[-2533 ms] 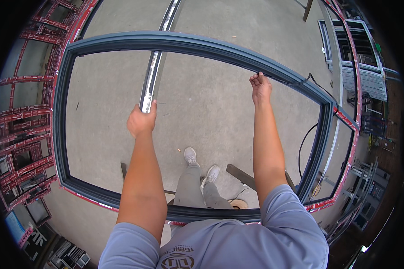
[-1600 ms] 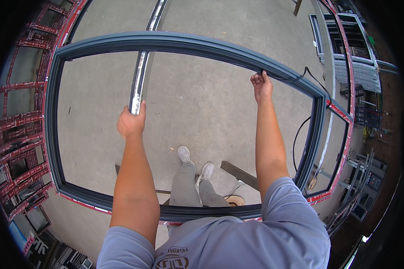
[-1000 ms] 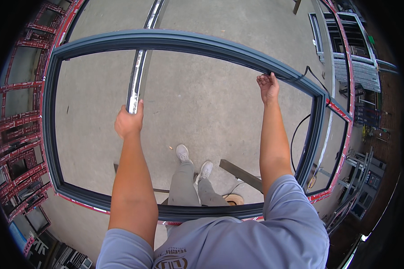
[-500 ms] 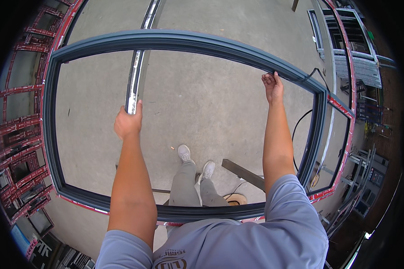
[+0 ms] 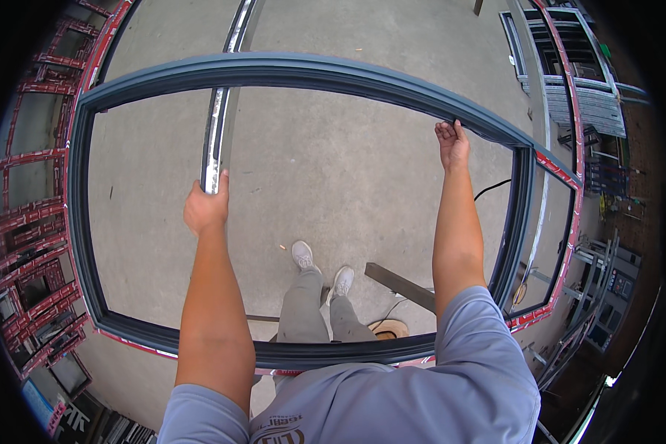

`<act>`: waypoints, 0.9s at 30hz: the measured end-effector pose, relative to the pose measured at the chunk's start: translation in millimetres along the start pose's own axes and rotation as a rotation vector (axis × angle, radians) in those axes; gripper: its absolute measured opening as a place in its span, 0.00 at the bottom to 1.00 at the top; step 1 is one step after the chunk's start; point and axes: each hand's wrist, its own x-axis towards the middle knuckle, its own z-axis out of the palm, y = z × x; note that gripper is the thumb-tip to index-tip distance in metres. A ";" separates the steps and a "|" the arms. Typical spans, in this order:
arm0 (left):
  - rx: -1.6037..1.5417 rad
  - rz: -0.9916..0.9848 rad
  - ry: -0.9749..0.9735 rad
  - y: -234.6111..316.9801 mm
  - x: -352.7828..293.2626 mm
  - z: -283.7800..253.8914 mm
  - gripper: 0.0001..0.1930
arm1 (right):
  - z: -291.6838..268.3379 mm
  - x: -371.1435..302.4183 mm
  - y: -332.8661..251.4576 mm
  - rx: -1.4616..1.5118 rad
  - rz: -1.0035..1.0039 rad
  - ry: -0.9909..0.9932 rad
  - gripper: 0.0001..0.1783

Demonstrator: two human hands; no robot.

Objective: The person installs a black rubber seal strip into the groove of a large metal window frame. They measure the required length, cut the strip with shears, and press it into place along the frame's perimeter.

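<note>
A large dark grey window frame (image 5: 288, 68) lies level before me, with red-and-white protective film along its outer edges. My left hand (image 5: 207, 209) is closed round the near end of a shiny metal bar (image 5: 215, 140), which passes beneath the frame's far rail. At the inner edge of that rail, toward the right, my right hand (image 5: 452, 144) pinches a thin black sealing strip (image 5: 488, 138). The strip's part inside the fingers is hidden. A loose black length (image 5: 492, 188) shows inside the frame's opening by its right side.
Red-filmed frames (image 5: 33, 214) are stacked at the left. Several grey frames (image 5: 581, 96) lean at the far right, with metal racks (image 5: 592, 288) nearer. A dark beam (image 5: 399, 287) and a straw hat (image 5: 392, 328) lie below the opening, beside my shoes (image 5: 303, 254).
The black loop that stood over the far rail's right end has dropped out of sight there. My right hand stays at nearly the same spot; the left keeps its hold on the bar.
</note>
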 end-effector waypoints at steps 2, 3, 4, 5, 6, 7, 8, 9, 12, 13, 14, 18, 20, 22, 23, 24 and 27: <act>0.008 0.000 -0.008 -0.8 0.2 -0.3 0.34 | -2.6 1.6 -0.7 0.050 -0.003 0.014 0.16; 0.004 0.004 -0.002 -1.0 0.4 -0.3 0.34 | -3.3 2.5 -1.0 0.066 -0.007 0.052 0.16; 0.006 0.005 0.006 -1.1 0.2 0.0 0.34 | -3.6 2.9 -0.8 0.062 -0.018 0.035 0.17; 0.015 0.005 0.007 -1.3 -0.1 0.4 0.34 | -3.6 2.8 -0.6 0.053 -0.037 0.034 0.17; 0.009 0.010 0.016 -1.6 -0.4 0.6 0.34 | -3.1 2.1 -0.7 0.036 -0.043 0.063 0.18; 0.010 0.013 0.020 -1.5 -0.5 0.9 0.34 | -1.6 1.3 -0.7 0.027 -0.047 0.039 0.18; 0.016 0.015 0.018 -1.3 -0.4 1.1 0.34 | 0.4 -0.3 -1.0 0.011 -0.039 0.044 0.19; 0.009 0.017 0.021 -1.0 -0.3 1.1 0.34 | 3.2 -2.1 -1.5 -0.015 -0.023 0.097 0.19; 0.003 0.011 0.015 -0.3 -0.7 0.9 0.34 | 21.6 -6.4 3.9 -0.086 0.052 0.123 0.20; 0.000 0.008 0.013 -0.1 -0.9 0.6 0.34 | 29.8 -8.0 7.1 -0.081 0.045 0.132 0.20; 0.006 0.003 0.007 -0.1 -1.0 0.2 0.34 | 38.8 -9.3 11.2 -0.078 0.036 0.139 0.20; 0.012 0.003 0.009 0.3 -0.9 -1.2 0.33 | 73.9 -17.3 30.9 -0.096 0.020 0.136 0.21; 0.031 0.006 0.016 1.0 -0.9 -1.5 0.33 | 89.6 -21.5 39.5 -0.093 0.025 0.129 0.21; 0.018 0.003 0.017 1.4 -0.8 -2.2 0.33 | 103.0 -26.2 48.7 -0.066 0.017 0.110 0.21; 0.024 -0.006 0.006 1.3 -1.1 -2.6 0.33 | 108.4 -28.4 52.8 -0.060 0.014 0.103 0.21; 0.007 -0.002 0.007 1.4 -1.3 -3.2 0.33 | 113.0 -30.0 56.1 -0.043 0.015 0.090 0.20; -0.002 -0.011 -0.019 0.8 -1.8 -4.6 0.32 | 121.6 -35.0 63.6 -0.017 0.022 0.069 0.20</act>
